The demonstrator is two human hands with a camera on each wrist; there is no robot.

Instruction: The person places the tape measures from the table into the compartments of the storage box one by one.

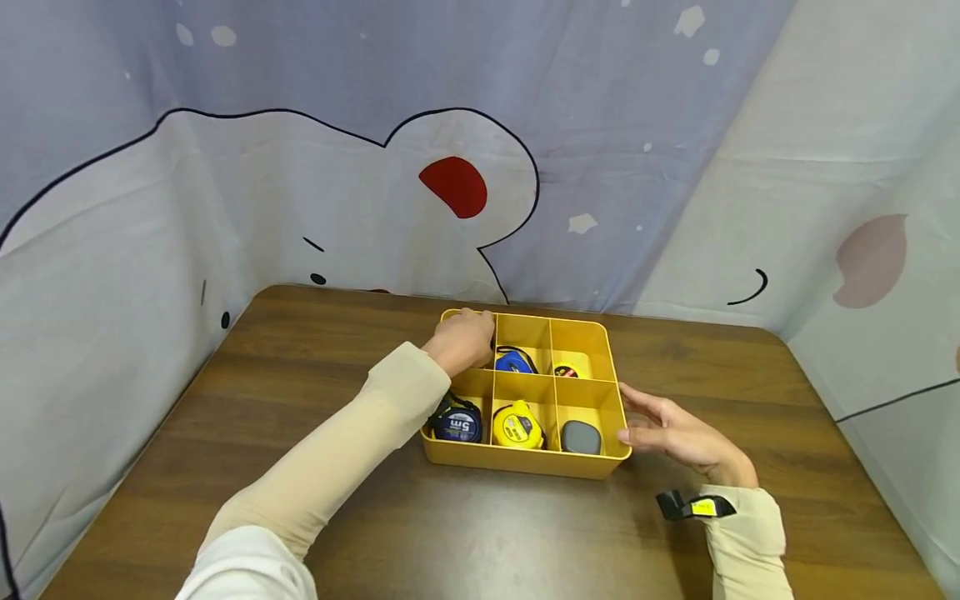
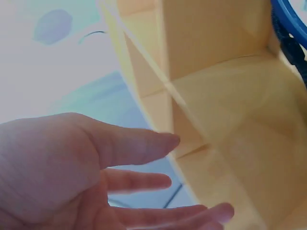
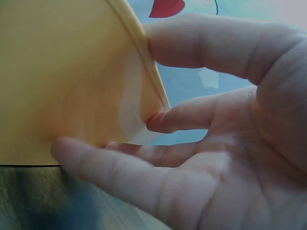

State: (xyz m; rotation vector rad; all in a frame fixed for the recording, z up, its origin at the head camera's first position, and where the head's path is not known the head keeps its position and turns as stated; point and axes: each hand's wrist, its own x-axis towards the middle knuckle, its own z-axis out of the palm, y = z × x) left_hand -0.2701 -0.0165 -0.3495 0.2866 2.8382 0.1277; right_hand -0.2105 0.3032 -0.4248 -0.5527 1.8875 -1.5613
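A yellow six-compartment box (image 1: 525,465) stands on the table with tape measures in it. My left hand (image 1: 461,340) reaches over its back left compartment; in the left wrist view the fingers are extended, with nothing visible between them. That compartment's inside is mostly hidden. My right hand (image 1: 678,433) touches the outer right wall and front corner with fairly straight fingers. A navy tape measure (image 1: 458,423), a yellow tape measure (image 1: 519,427) and a grey rounded case (image 1: 581,437) fill the front row. Behind them sit a blue tape measure (image 1: 514,361) and a partly hidden yellow one (image 1: 572,367).
The brown wooden table (image 1: 480,533) extends around the box on every side. A printed curtain (image 1: 600,167) hangs along the table's back edge and at both sides. On the right sleeve is a black strap (image 1: 690,506).
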